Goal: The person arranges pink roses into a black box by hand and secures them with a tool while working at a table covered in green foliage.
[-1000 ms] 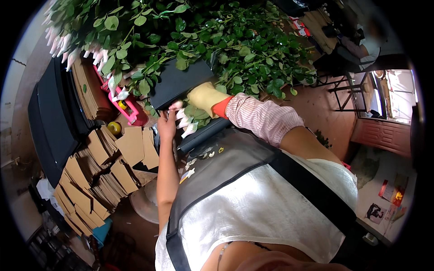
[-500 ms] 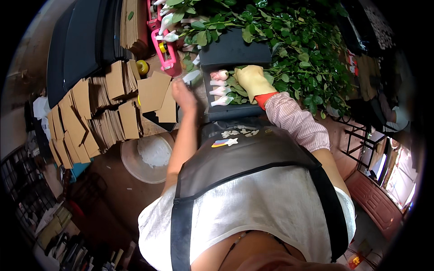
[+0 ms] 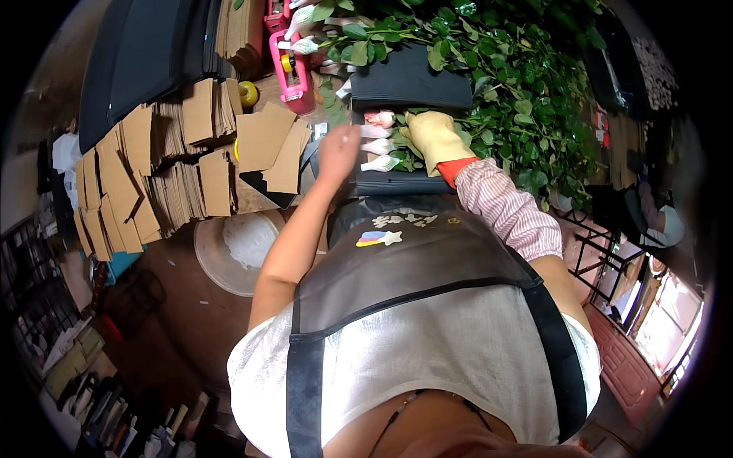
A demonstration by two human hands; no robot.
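Observation:
My right hand (image 3: 434, 137), in a yellow glove with a red cuff, grips a small bunch of roses (image 3: 379, 142). Their pink and white buds are wrapped in netting and point left. The bunch lies across a black padded block (image 3: 408, 85) at the table's near edge. My bare left hand (image 3: 338, 149) is just left of the buds, its fingertips touching their ends and nothing held in it. A mass of green rose leaves (image 3: 519, 91) spreads behind and to the right of the glove.
Fanned stacks of brown cardboard sheets (image 3: 160, 172) cover the table's left side. A pink tape dispenser (image 3: 293, 65) and a yellow roll (image 3: 248, 93) lie behind them. A white basin (image 3: 237, 246) sits on the floor below. Black metal frames (image 3: 603, 259) stand at right.
The view has swung, so the table now sits higher and more central. My left hand has stayed at the bud ends and the gloved right hand still grips the bunch.

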